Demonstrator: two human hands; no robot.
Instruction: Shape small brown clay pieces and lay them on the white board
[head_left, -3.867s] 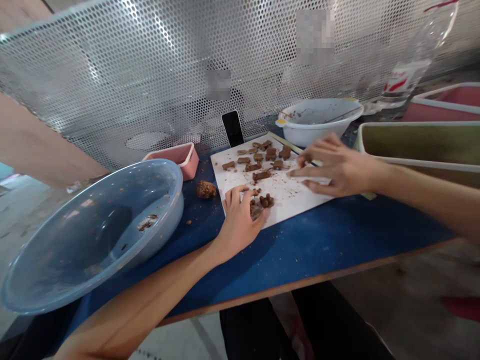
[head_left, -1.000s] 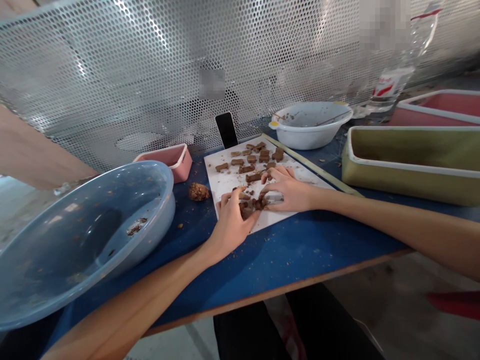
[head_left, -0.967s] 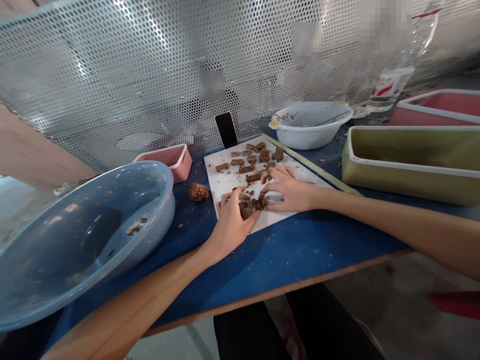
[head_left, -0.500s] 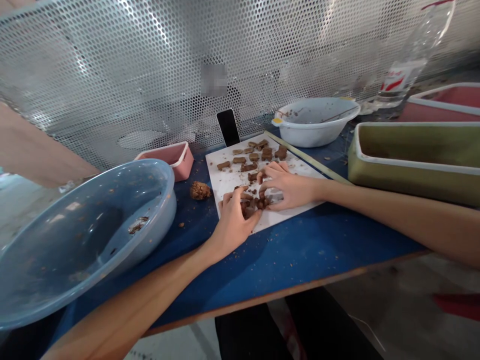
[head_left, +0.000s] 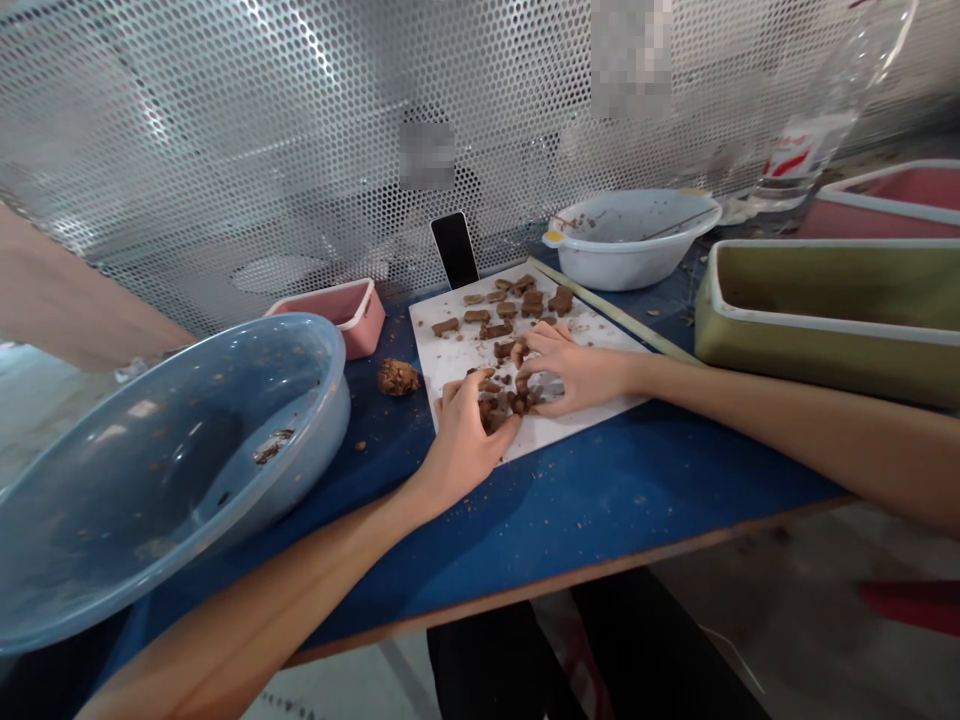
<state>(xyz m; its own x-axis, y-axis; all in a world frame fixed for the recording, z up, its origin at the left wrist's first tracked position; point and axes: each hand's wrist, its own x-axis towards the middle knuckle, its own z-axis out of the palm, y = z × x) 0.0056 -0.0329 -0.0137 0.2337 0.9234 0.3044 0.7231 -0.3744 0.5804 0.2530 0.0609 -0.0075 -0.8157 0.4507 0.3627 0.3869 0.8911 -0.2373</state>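
A white board (head_left: 592,340) lies on the blue table (head_left: 600,490), with several small brown dough shapes (head_left: 510,310) on its far half. My left hand (head_left: 465,440) rests on the board's near edge, fingers curled over a lump of brown dough (head_left: 501,408). My right hand (head_left: 574,370) lies just to the right of it, fingertips pinched on the same dough. A loose ball of dough (head_left: 397,376) sits on the table left of the board.
A big blue basin (head_left: 165,450) stands tilted at the left. A pink tub (head_left: 345,310), a black phone (head_left: 454,250) leaning on the perforated metal screen, a white bowl (head_left: 637,235), a green trough (head_left: 825,310), a pink tray (head_left: 900,190) and a plastic bottle (head_left: 810,140) surround the board.
Since the earliest frame my right hand has come in from the board's right side to the dough beside my left hand. Over the last second both hands stay there with small finger movements.
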